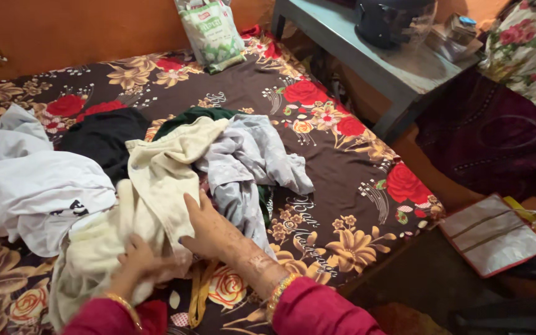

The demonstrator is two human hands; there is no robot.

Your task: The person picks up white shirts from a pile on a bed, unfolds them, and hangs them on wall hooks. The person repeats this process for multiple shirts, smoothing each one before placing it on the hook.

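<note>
Floral bedsheet [342, 161], 2 hands on 1 cream cloth [156, 180]

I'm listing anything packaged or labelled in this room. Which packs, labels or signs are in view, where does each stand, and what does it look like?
Plastic bag: leaning on the orange wall at the bed's far edge, soft pouch, white and green with a small red label patch.
Flat pouch: on the floor right of the bed, rectangular, silver-grey with red edging and a yellow edge.
No signs or screens show.

white plastic bag [211, 31]; grey table [367, 59]; dark helmet [387, 22]; silver pouch [494, 234]
</note>
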